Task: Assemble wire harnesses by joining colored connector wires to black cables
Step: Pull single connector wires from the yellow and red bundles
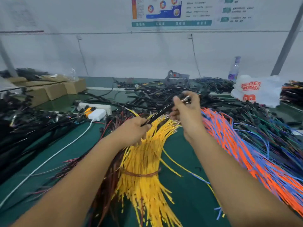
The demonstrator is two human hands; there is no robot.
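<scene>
A black cable (161,111) runs slantwise between my two hands above the green table. My left hand (131,133) grips its lower end, just over the yellow wires. My right hand (186,112) pinches its upper end, where bare wire tips stick out toward the right. Under my hands lies a bundle of yellow wires (144,161), tied with a brown band. A bundle of orange and blue wires (237,145) lies to the right. A heap of black cables (154,97) fills the middle of the table behind my hands.
More black cables (19,122) lie piled at the left. A white power strip and a white adapter (96,114) with a white cord sit left of centre. Cardboard boxes (52,90) stand at the back left. A white plastic bag (255,90) and a bottle (234,69) are at the back right.
</scene>
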